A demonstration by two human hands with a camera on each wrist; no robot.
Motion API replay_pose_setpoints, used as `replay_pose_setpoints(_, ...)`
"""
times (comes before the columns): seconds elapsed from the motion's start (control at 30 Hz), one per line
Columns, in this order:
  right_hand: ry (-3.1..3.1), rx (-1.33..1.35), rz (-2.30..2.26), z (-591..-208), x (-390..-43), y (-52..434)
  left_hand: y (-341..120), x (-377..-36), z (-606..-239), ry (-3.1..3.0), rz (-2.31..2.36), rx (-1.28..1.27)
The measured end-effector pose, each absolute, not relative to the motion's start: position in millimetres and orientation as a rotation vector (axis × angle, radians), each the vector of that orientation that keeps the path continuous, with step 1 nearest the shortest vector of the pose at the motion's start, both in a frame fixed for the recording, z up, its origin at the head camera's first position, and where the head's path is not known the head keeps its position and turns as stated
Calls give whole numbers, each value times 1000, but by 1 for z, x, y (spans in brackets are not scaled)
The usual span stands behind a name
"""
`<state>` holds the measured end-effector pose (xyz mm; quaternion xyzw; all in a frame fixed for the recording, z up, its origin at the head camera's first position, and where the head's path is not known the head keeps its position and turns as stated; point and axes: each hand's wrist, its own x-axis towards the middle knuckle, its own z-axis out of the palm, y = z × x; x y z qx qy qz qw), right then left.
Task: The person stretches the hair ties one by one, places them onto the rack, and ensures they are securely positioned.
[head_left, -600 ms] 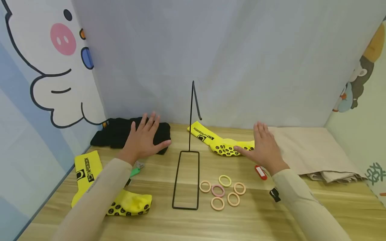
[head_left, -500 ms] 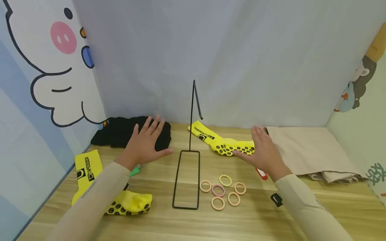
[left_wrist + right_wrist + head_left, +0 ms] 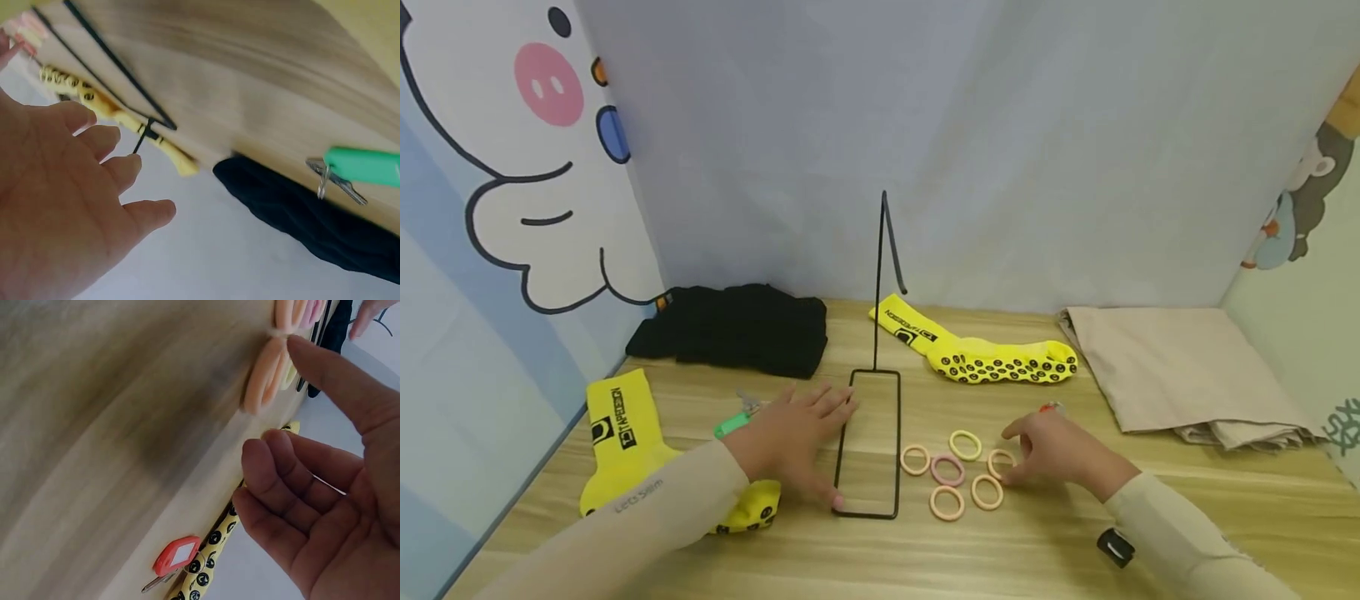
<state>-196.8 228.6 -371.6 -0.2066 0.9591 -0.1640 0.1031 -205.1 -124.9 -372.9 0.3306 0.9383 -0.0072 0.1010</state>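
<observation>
My left hand [image 3: 796, 435] is over the left side of the black wire stand's base [image 3: 898, 442], fingers spread and holding nothing. Its thumb tip overlaps the base's front left corner. On the right, my right hand [image 3: 1063, 454] reaches down at the rightmost peach ring [image 3: 1000, 452]. The right wrist view shows the thumb tip right at that ring [image 3: 256, 381], while the loosely bent fingers stand apart from it. Several other rings lie close by, among them a pink ring [image 3: 938, 481] and a yellow ring [image 3: 965, 432].
A yellow sock [image 3: 1000, 360] lies behind the rings, another yellow sock [image 3: 625, 417] at the left, partly under the left sleeve. Folded black cloth [image 3: 737, 329] and beige cloth [image 3: 1180, 367] lie at the back. Keys with a green tag [image 3: 732, 425] and a red tag [image 3: 177, 555], plus a black object [image 3: 1116, 547], are near the arms.
Both hands have come down and nearer. The left moved from before the black cloth to the stand's base; the right moved from the far sock to the rings, its fingers now bent.
</observation>
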Motion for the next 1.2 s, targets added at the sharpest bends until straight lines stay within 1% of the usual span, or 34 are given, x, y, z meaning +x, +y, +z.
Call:
replay_pose_setpoints(0.17, 2778, -661, -498, -373, -197, 226, -120, -204, -380, 2701, -134, 918)
replay_pose_setpoints(0.3, 2788, -742, -478, -371, -198, 224, -121, -204, -380, 2675, -158, 863)
replay_pose_setpoints(0.43, 2801, -776, -478, -371, -200, 224, -123, -204, -381, 2676, -132, 860)
replay_pose_setpoints(0.6, 2828, -763, -439, -372, -201, 225, -125, -206, -384, 2673, -97, 872)
replay_pose_setpoints(0.77, 2943, -688, -295, -372, -201, 224, -126, -208, -385, 2671, -115, 870)
replay_pose_setpoints(0.93, 3069, -709, -263, -360, -192, 220, -125, -208, -387, 2674, -118, 891)
replay_pose_setpoints(1.1, 3191, -872, -321, -335, -169, 206, -124, -207, -391, 2668, -104, 927)
replay_pose_setpoints(1.2, 3305, -1116, -349, -318, -155, 195, -124, -207, -394, 2668, -89, 940)
